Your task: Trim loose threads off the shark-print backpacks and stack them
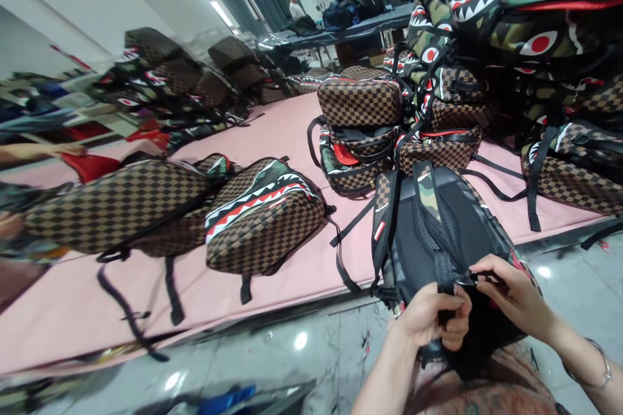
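A backpack (413, 237) with a black padded back panel leans at the table's edge in front of me, its straps facing up. My left hand (435, 318) is closed around a black webbing strap (444, 272) of this backpack. Just to the right, my right hand (516, 295) pinches a small dark tool with a shiny metal tip (467, 279), which points at the strap. The tool's exact kind is too small to make out. A camouflage strip (427, 191) runs down one shoulder strap, and the lower part of the bag lies in shadow between my arms.
Checkered shark-mouth backpacks (265, 217) lie on the pink-covered table (287, 126), with more stacked behind (360, 104). A tall pile of camouflage backpacks (535, 32) stands at right. Another person's hand (10, 225) is at far left. Loose straps (129, 311) hang over the front edge.
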The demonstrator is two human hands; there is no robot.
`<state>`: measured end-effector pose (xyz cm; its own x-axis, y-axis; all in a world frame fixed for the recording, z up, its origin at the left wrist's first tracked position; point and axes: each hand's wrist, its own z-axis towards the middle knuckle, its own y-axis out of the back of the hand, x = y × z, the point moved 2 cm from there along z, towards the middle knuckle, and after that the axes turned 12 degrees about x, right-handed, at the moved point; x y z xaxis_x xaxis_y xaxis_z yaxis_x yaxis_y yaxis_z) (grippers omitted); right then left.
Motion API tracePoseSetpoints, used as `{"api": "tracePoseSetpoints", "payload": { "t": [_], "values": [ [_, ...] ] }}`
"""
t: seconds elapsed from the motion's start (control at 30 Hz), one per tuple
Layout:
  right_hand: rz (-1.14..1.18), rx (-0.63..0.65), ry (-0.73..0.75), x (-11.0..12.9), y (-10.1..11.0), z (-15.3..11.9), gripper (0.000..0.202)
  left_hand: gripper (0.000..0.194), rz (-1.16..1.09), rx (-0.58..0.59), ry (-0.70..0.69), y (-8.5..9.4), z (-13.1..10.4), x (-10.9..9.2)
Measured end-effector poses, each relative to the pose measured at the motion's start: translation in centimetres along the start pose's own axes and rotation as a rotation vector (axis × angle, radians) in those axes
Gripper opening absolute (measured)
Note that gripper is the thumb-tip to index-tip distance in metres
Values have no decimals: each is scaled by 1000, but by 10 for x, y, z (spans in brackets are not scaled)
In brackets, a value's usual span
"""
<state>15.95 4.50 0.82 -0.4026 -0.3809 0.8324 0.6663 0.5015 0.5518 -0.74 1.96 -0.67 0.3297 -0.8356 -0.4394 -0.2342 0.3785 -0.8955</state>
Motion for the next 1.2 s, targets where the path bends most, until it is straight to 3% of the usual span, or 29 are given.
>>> {"api": "tracePoseSetpoints", "payload": {
  "t": [0.2,0.53,0.67,0.73,0.83,0.9,0.97,1.0,1.13,1.2],
  "values": [
    [-61,96,140,10,0,10,10,20,50,-61,75,3,-2,3],
    [-42,61,108,3,-2,5,13,20,57,-59,92,1,1,6],
    [168,-38,14,-7,-3,2,12,17,26,4,57,1,3,4],
    [360,-91,-80,-12,-4,3,22,20,-11,80,37,-1,6,3],
    [654,36,-169,-14,-11,9,44,25,-104,239,75,-6,14,7],
    [783,157,-174,-11,-16,15,48,27,-135,291,133,-9,21,13],
    [805,144,-183,-9,-18,22,47,26,-65,184,91,-8,26,17],
    [773,73,-210,-10,-17,25,45,25,13,60,5,-6,28,18],
    [585,-231,-337,-19,-14,34,37,32,449,-658,-489,3,20,15],
    [523,-240,-314,-23,-15,36,34,29,569,-870,-555,5,14,16]
  ]
}}
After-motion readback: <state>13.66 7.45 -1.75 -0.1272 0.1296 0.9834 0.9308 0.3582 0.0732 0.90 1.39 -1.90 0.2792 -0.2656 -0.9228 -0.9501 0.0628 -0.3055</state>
